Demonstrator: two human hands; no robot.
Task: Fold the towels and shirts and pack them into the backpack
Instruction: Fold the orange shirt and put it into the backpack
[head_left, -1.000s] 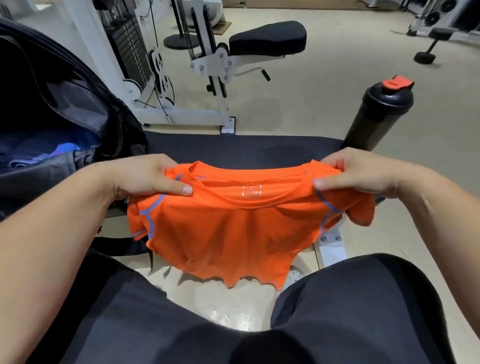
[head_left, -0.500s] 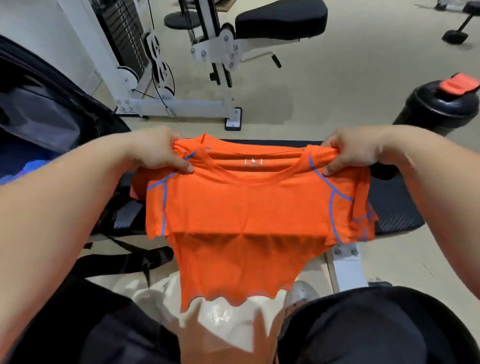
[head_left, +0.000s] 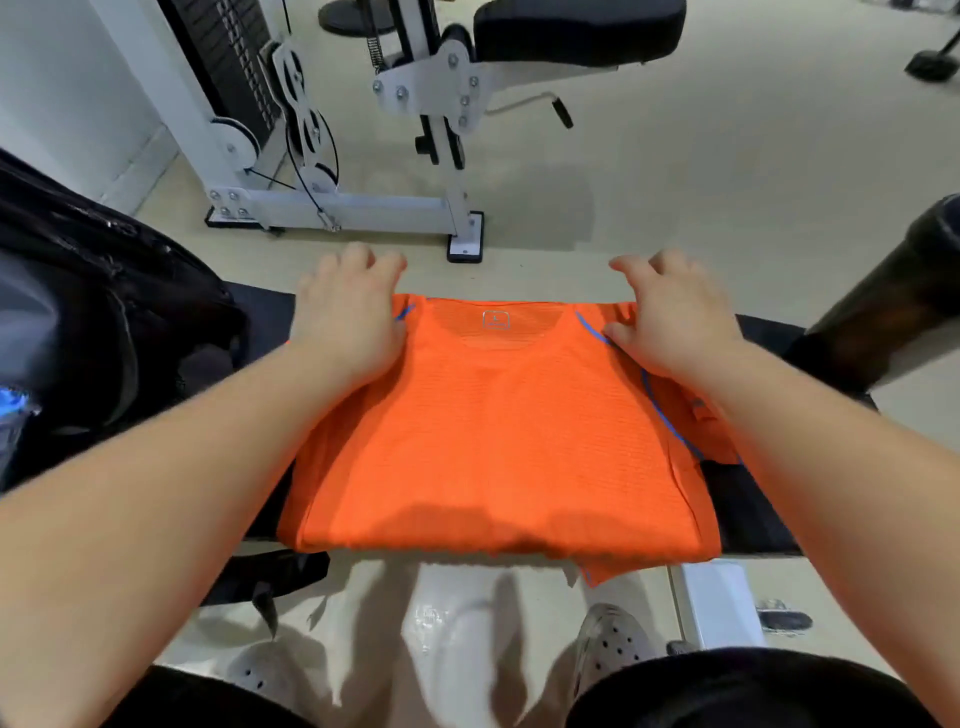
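orange shirt (head_left: 498, 441) blue-piped, black backpack (head_left: 104, 322)

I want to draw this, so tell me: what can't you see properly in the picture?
Head view only:
- Backpack: cut off by the left edge; its inside is too dark to tell what is packed.
- Black bottle: its top is cut off by the right edge.
- Orange shirt: the neck label is too small to read; the left hand and right hand cover its shoulders.
- Bench: mostly hidden under the shirt.
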